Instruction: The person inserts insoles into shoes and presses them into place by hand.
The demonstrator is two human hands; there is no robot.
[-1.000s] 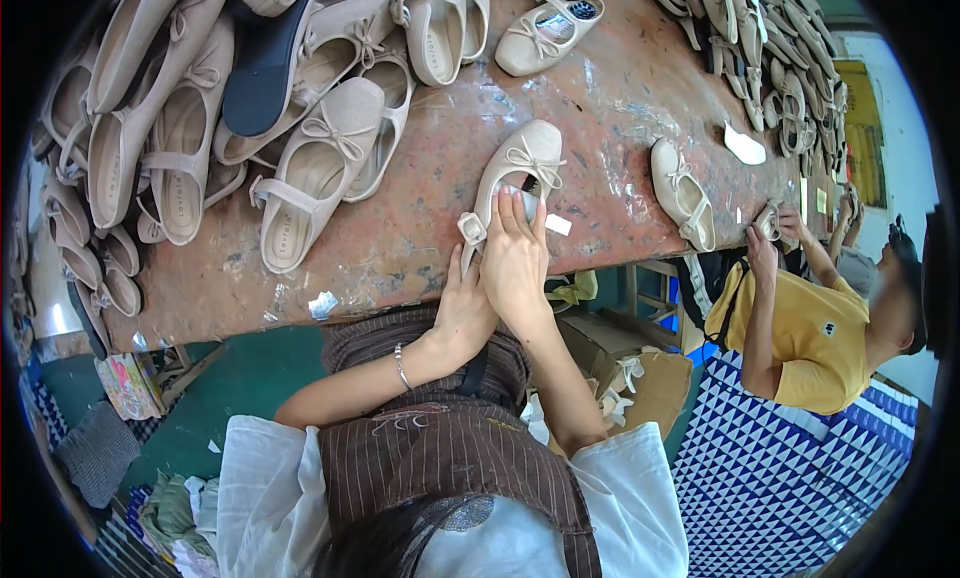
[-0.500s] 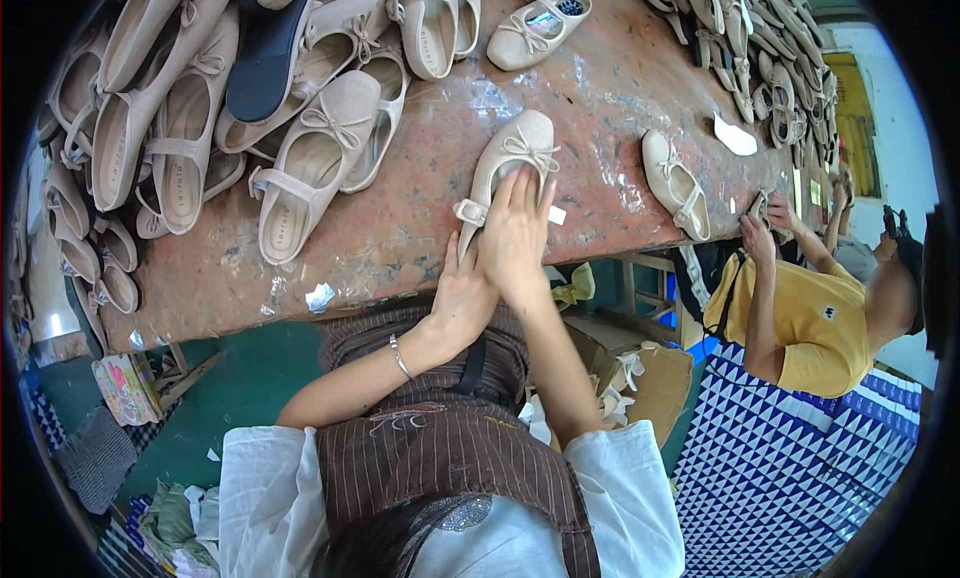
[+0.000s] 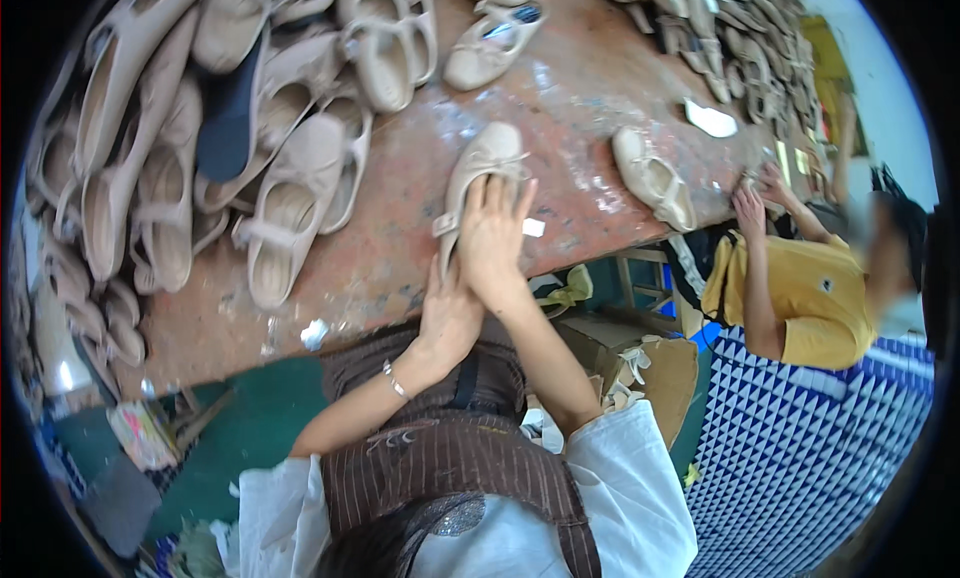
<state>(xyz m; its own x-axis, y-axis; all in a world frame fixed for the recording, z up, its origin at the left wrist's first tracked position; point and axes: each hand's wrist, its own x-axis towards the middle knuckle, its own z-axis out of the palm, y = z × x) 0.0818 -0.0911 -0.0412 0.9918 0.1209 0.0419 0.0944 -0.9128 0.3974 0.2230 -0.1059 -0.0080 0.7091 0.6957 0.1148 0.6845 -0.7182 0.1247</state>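
A beige ballet flat (image 3: pixel 472 176) with a thin bow and an ankle strap lies near the table's front edge, toe pointing away. My right hand (image 3: pixel 493 236) reaches into its opening, fingers stretched out and lying on the inside, one finger apart at the right side. The thumb is hidden. My left hand (image 3: pixel 450 316), with a bracelet at the wrist, has its fingers around the heel end, partly under my right hand. A small white tag (image 3: pixel 534 228) shows just right of the shoe.
Many beige shoes (image 3: pixel 290 193) pile up on the left of the worn table (image 3: pixel 400 218). One flat (image 3: pixel 655 181) lies to the right, near a white shoe-shaped piece (image 3: pixel 710 119). More shoes (image 3: pixel 755 63) fill the far right. A person in yellow (image 3: pixel 800 298) works there.
The whole view has tilted and blurred slightly, shifting the table and shoes. Both hands stay at the same flat, the right fingers still inside it.
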